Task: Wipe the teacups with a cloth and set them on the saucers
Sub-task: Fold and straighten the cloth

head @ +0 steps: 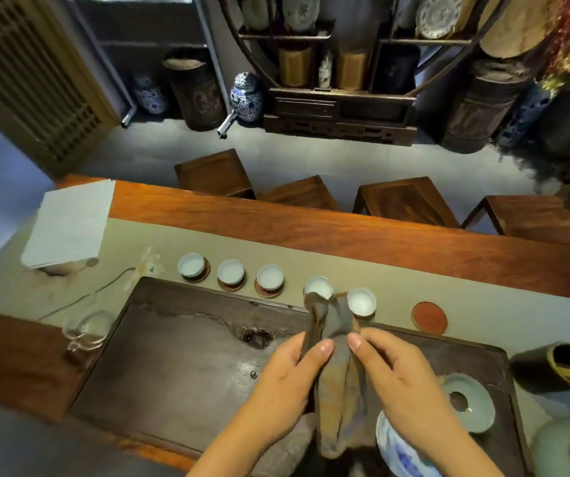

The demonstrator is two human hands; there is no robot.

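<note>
Both of my hands hold a brown-grey cloth (337,390) upright over the dark tea tray (180,356). My left hand (287,383) pinches its left fold and my right hand (404,376) pinches its right fold. Several white teacups stand in a row on the beige runner behind the tray. Three of them (191,264) (230,271) (270,277) sit on round red-brown saucers. Two more cups (318,288) (361,302) stand just behind the cloth's top, their saucers mostly hidden. One red saucer (429,318) at the right end is bare.
A celadon dish with a hole (469,402) and a blue-and-white bowl (397,449) sit on the tray's right side. A dark tube holder (552,371) lies at the right. A glass pitcher (85,333) stands left of the tray, and a white cloth-covered object (66,227) beyond it. Wooden stools line the table's far side.
</note>
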